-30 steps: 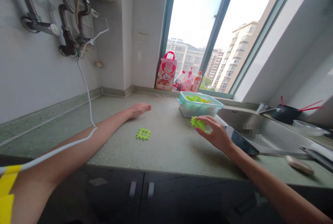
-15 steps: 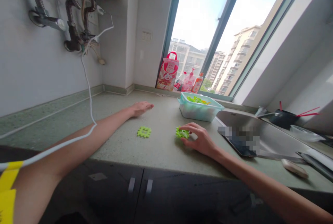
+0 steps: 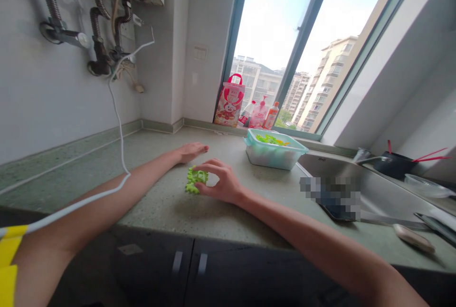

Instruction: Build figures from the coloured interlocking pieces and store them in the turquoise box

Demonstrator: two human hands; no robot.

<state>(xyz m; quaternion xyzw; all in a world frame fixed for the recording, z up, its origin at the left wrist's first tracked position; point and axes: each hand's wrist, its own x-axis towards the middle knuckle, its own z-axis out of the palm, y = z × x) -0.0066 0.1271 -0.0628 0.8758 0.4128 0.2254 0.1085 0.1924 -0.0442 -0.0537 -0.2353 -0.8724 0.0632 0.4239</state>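
Note:
My right hand [image 3: 223, 181] pinches a green plastic toothed square building piece [image 3: 201, 174] between thumb and fingers, tilted over the counter. Just beneath and left of it lies a second green toothed piece [image 3: 191, 187], partly covered; whether the two touch I cannot tell. Resting on the counter [image 3: 156, 212] beyond them is my left hand [image 3: 192, 151], its fingers stretched out and nothing in it. A pale teal plastic tub [image 3: 274, 156] behind my right hand holds more green and some orange pieces.
A steel sink [image 3: 331, 167] is at the right, with a dark phone-like slab [image 3: 342, 212] at its near edge. A white cable [image 3: 123, 150] hangs across my left arm. Bottles [image 3: 258, 114] and a red-handled bag [image 3: 230, 105] stand by the window.
My right hand has moved left with its green piece, from near the tub to the other green piece. My left hand has stayed in place.

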